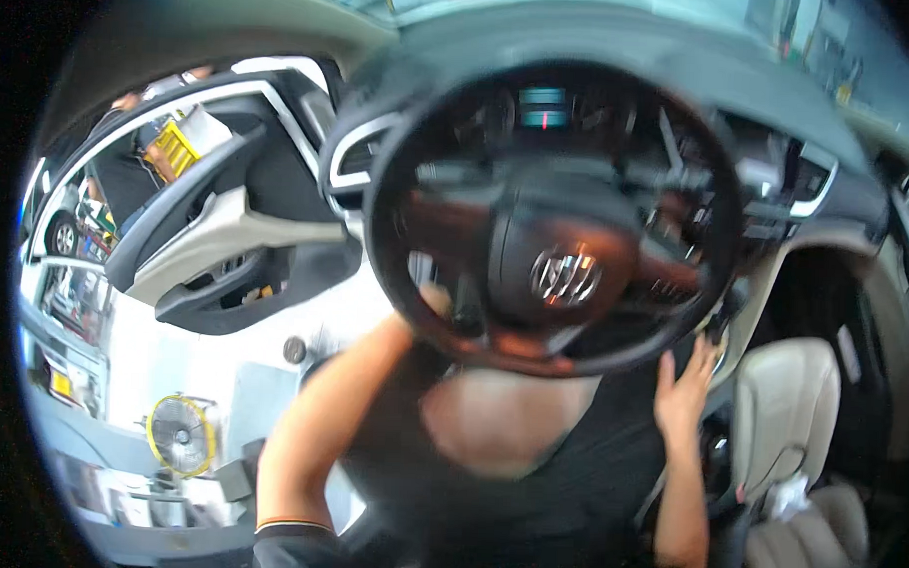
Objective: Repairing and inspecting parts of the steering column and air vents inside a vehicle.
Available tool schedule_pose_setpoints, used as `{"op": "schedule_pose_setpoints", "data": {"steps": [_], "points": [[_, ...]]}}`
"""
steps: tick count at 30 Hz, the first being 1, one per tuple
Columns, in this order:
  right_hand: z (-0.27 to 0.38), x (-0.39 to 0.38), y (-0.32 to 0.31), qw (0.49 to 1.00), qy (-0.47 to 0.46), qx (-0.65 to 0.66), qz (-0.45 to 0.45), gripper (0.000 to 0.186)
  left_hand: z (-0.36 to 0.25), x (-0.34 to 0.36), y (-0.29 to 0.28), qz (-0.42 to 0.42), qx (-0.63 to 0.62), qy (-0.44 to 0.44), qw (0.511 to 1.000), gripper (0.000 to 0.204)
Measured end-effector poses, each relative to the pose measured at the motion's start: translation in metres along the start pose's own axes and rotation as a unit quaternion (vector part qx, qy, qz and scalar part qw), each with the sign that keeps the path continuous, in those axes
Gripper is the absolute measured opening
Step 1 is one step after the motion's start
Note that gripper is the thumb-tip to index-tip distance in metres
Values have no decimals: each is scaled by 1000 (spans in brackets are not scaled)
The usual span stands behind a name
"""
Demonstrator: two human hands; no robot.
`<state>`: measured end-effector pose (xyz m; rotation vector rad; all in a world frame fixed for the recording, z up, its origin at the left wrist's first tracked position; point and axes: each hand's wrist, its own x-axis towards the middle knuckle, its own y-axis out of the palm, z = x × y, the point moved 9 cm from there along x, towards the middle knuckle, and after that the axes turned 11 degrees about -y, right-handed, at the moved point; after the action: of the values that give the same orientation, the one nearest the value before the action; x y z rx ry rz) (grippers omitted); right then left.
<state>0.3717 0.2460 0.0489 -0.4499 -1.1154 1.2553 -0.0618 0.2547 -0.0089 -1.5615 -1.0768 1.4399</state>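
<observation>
A dark steering wheel fills the middle of the view, with a round metal emblem on its hub. My left hand is at the wheel's lower left; the rim crosses in front of it. Its fingers are blurred and partly hidden, so its grip cannot be made out. Right of the wheel, my right hand reaches forward to the centre console, thumb apart from its outstretched fingers. The fingertips are close to a dark lever-like part; whether they touch it is unclear. Behind the wheel, the instrument cluster is lit.
At left the car door stands wide open. Outside are a yellow-rimmed fan, and a person near a yellow crate. A light passenger seat is on the right. The dashboard spans the front.
</observation>
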Motion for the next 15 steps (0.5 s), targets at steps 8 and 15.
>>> {"op": "schedule_pose_setpoints", "data": {"steps": [8, 15], "points": [[-31, -6, 17, 988, 127, -59, 63, 69, 56, -75, -208, -364, -93, -9, 927, 26], [-27, -15, 8, 989, 142, 24, 32, 54, 51, -47, -277, -439, -388, 25, 810, 20]]}}
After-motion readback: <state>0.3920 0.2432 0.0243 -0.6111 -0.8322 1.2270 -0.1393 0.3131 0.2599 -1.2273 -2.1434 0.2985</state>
